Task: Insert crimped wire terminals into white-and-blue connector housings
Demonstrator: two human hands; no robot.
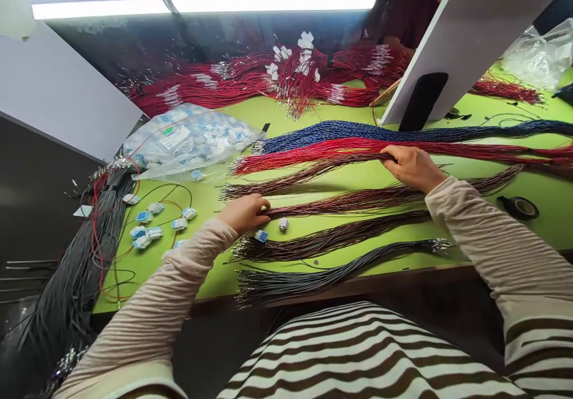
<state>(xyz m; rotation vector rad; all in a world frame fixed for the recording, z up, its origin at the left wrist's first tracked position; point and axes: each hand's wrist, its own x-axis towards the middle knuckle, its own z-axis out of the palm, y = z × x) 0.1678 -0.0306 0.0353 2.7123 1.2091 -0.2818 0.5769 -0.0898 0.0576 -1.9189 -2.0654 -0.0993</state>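
Striped top [358, 357]; R grip [412, 168] on brown wires [304, 175], L grip [244, 214] on next bundle [358, 199]

From my remote station I see a green workbench [555, 223] beneath a bright fluorescent tube light [268, 4]. A white panel [470, 47] stands at the bench's far right, and a pale grey panel [58, 95] sits beyond its left end.

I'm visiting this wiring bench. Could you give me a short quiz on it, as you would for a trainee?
1. What colour is the farthest wire bundle in the row on the green bench? A) grey B) dark blue C) white
2. True or false: the right hand rests on a dark reddish-brown wire bundle.
3. What colour is the small plastic connector nearest the left hand?

Key: 1) B; 2) true; 3) blue.
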